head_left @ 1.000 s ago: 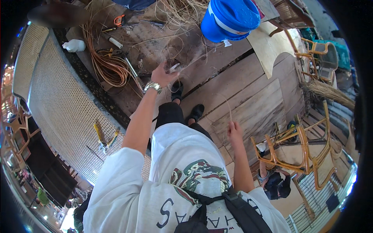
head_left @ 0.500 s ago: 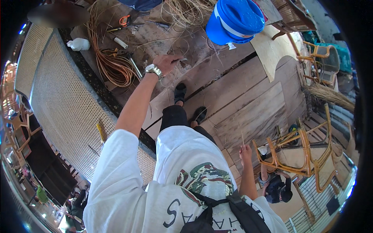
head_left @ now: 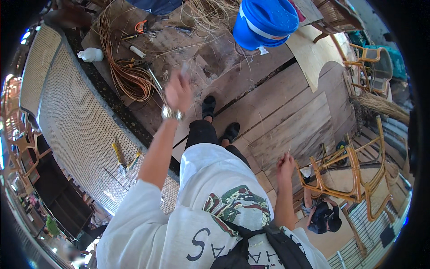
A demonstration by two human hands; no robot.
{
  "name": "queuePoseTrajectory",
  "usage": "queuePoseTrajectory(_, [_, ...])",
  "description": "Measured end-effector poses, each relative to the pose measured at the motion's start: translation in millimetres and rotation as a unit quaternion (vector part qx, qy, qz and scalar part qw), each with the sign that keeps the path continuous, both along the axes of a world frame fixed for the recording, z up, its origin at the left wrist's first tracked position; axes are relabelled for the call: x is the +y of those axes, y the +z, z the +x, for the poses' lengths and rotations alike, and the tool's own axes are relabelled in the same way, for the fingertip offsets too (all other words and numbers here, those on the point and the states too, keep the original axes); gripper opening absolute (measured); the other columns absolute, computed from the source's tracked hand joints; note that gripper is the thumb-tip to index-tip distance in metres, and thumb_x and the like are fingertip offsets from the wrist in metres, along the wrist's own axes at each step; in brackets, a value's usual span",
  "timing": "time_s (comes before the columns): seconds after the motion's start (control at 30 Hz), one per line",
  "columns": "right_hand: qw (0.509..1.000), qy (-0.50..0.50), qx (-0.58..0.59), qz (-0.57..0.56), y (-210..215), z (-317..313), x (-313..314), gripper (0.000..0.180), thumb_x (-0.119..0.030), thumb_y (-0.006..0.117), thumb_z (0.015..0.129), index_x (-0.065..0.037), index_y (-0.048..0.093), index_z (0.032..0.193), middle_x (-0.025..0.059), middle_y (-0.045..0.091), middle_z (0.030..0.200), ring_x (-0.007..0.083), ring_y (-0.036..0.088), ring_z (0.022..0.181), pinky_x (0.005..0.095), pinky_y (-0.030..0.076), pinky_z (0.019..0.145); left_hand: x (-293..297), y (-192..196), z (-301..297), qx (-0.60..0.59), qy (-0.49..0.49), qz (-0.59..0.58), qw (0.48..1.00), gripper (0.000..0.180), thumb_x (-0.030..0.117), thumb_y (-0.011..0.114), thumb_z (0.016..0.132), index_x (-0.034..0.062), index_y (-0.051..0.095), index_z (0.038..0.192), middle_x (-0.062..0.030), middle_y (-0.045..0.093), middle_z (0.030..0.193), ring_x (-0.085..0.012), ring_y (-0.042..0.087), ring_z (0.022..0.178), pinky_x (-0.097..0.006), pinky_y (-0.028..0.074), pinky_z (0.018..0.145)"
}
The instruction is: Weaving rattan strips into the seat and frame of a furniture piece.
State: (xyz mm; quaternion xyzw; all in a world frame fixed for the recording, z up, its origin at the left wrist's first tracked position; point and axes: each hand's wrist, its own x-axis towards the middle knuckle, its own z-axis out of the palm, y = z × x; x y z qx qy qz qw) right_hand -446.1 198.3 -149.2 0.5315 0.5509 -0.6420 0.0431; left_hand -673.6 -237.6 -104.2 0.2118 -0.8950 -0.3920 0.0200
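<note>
Rattan strand [head_left: 286, 152], thin and pale, pinched in right hand [head_left: 285, 166], which hangs low by the hip over the wooden plank floor [head_left: 277, 107]; fingers curled closed round it, tip of the strand poking up above the hand. Left hand [head_left: 178, 92] raised forward with arm stretched out, blurred, a metal wristwatch [head_left: 172, 113] at the wrist; something pale seems to stick up from the fingers, but cannot tell if it grips anything or how wide it is. Below the left hand: coil of orange-brown cane [head_left: 132, 78] lying on the floor, next to a long metal tool [head_left: 154, 78]. White plastic bottle [head_left: 91, 54] left of the coil. Loose tangle of pale fibres [head_left: 210, 13] near the top, touching a blue bucket [head_left: 264, 22]. Woven cane panel [head_left: 71, 130] runs along the left side, with yellow-handled tools [head_left: 118, 154] lying on it. Bare rattan chair frame [head_left: 354, 175] just right of the right hand. Person's black shoes [head_left: 219, 119] on the planks, between the two hands.
</note>
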Motion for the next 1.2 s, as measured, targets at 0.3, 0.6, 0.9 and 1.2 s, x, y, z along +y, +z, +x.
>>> queuePoseTrajectory(0.3, [0.944,0.234,0.202,-0.118,64,-133,-97,0.016,-0.016,0.055,0.101,-0.005,0.061,0.111,0.0007,0.058,0.081,0.0087,0.05,0.069,0.0224,0.042,0.063,106,2,127,-0.085,-0.236,0.252,0.934,0.045,0.021,0.078,0.083,0.0082,0.063,0.123,-0.0105,0.069,0.086,-0.0196,0.07,0.077,-0.033,0.055,0.072])
queuePoseTrajectory(0.6, [0.881,0.399,0.173,-0.185,71,-145,-141,0.013,-0.014,0.052,0.103,-0.004,0.06,0.106,-0.0017,0.055,0.078,0.0065,0.047,0.068,0.021,0.04,0.061,130,10,50,-0.028,-0.086,0.482,0.871,0.016,0.016,0.07,0.092,0.0037,0.07,0.102,-0.0013,0.069,0.09,-0.0093,0.065,0.087,-0.027,0.052,0.08])
queuePoseTrajectory(0.9, [0.85,0.524,0.061,0.002,-26,-100,-34,0.015,-0.016,0.055,0.1,-0.003,0.063,0.101,-0.0005,0.059,0.078,0.0073,0.054,0.071,0.0237,0.045,0.063,-163,106,-130,0.146,-0.094,0.044,0.984,0.014,0.018,0.066,0.094,0.0119,0.073,0.105,-0.0008,0.074,0.099,-0.01,0.066,0.091,-0.026,0.051,0.085])
queuePoseTrajectory(1.2, [0.815,0.564,0.135,-0.01,-23,-186,-171,0.015,-0.017,0.057,0.098,-0.003,0.064,0.099,0.0025,0.061,0.075,0.0107,0.056,0.067,0.0266,0.047,0.062,-464,230,-303,0.113,0.079,-0.557,0.819,0.088,0.066,0.079,0.068,-0.0011,0.064,0.123,-0.0175,0.069,0.117,-0.0288,0.065,0.11,-0.038,0.05,0.092])
